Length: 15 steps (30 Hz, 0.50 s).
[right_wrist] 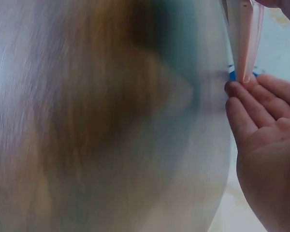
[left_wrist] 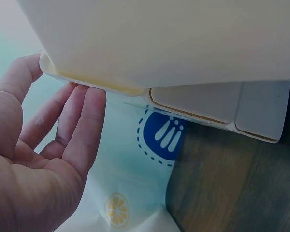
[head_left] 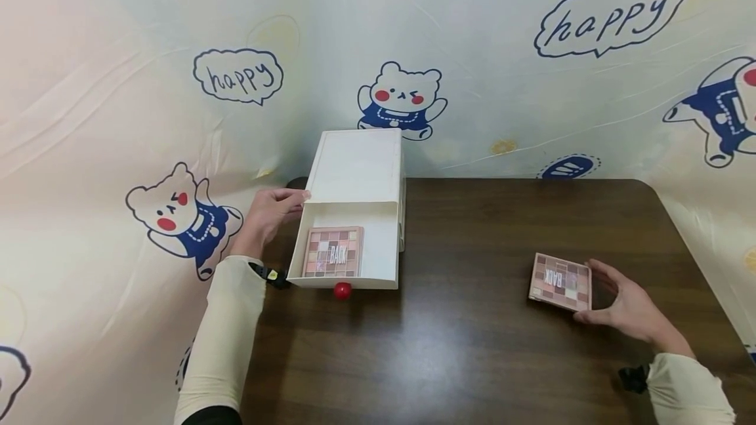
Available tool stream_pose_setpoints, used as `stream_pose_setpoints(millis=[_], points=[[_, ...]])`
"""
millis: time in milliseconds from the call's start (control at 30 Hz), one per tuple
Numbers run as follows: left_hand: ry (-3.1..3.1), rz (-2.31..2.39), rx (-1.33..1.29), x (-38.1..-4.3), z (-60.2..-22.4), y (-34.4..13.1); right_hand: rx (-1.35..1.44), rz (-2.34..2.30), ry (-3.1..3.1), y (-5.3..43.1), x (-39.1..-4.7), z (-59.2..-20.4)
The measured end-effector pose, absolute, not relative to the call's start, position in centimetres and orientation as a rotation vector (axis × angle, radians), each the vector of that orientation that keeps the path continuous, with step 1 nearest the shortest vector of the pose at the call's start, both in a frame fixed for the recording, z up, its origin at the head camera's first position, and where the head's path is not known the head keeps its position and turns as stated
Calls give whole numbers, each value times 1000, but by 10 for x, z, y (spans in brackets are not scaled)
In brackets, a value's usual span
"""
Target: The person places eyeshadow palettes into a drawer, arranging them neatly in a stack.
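Observation:
In the head view, a white drawer box [head_left: 357, 166] stands at the back of the table with its drawer [head_left: 380, 241] pulled out. An eyeshadow palette [head_left: 333, 252] lies at the left inside that drawer. My left hand [head_left: 270, 215] touches the box's left edge; the left wrist view shows its fairly straight fingers [left_wrist: 89, 116] meeting the white edge [left_wrist: 121, 89]. Off to the right, my right hand [head_left: 629, 307] holds a second eyeshadow palette [head_left: 561, 281] by its right side between thumb and fingers. The right wrist view catches this palette [right_wrist: 245, 43] edge-on.
The drawer carries a round red knob [head_left: 342, 290] at its front. Below lies a dark brown wooden table [head_left: 466, 333]. A curtain [head_left: 472, 103] printed with bears and "happy" bubbles hangs behind and at the sides. Part of a small black object [head_left: 297, 183] shows behind the box.

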<state>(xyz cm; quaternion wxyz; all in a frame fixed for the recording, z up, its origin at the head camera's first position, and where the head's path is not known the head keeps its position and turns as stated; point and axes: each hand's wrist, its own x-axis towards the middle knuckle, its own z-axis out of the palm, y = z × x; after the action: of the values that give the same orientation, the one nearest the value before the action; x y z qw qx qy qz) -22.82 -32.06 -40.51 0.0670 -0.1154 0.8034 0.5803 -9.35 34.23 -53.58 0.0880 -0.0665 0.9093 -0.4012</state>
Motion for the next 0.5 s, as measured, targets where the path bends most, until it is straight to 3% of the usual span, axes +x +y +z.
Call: stream_pose_setpoints(millis=[500], points=[[2408,1779,-332,-230,-409,-322,-155,-1482,2572,312,-91,-510]])
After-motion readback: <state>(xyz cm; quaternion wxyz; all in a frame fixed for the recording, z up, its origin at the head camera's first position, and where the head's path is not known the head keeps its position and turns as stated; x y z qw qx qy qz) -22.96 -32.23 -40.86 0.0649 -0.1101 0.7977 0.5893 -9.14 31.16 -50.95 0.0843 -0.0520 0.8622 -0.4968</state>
